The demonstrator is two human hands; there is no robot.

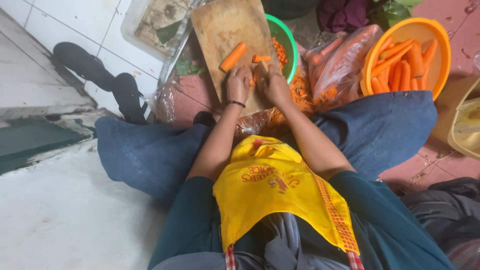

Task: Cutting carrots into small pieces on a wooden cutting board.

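Carrot piece in work: I see a small orange carrot piece (251, 82) on the near part of the wooden cutting board (235, 45), between the two hands. It lies flat, I think so that it does not roll under the blade.
Left hand: the left hand (238, 85) rests on the board with fingers curled together and pressed down on the carrot piece, it seems to keep it steady and keep the tips away from the edge.
Right hand: the right hand (274, 86) is just right of it, fingers clamped around a handle, as I judge of a knife (261, 67); the blade I cannot tell clearly.
Other pieces: a longer carrot half (233, 57) lies farther on the board, and a short chunk (261, 58) right of it, both apart from the hands, as if they wait.
Green bowl: a green bowl (291, 37) touches the right edge of the board and holds small cut carrot, so the way from board to bowl is short.
Plastic bag: an orange-tinted plastic bag (340, 60) lies right of the bowl.
Orange basin: far right, an orange basin (435, 35) holds whole peeled carrots.
Floor: the board sits on the reddish floor (200, 100), between the knees in blue jeans (150, 155).
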